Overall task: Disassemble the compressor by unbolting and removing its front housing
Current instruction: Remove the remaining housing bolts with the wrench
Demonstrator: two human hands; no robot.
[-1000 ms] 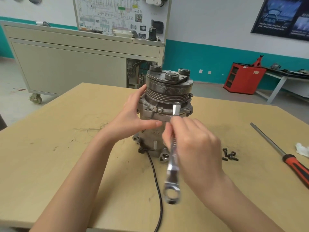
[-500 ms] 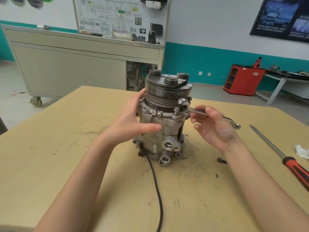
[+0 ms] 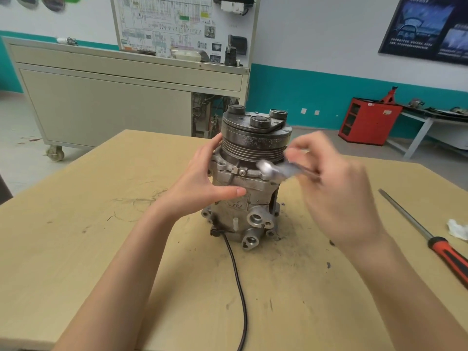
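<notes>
Head view: compressor [image 3: 255, 140] stands upright mid-table [image 3: 76, 249], left hand [image 3: 202, 183] clasping its rough cast-metal body. Right hand [image 3: 339, 193], now motion-blurred, grips the shiny wrench [image 3: 274, 171], swung nearer than before, at the flange under the ribbed pulley.

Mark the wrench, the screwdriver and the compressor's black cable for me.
wrench [image 3: 272, 171]: head view, its blurred metal head.
screwdriver [image 3: 448, 257]: head view, the red-and-black handle.
black cable [image 3: 238, 277]: head view, midway along its visible length.
</notes>
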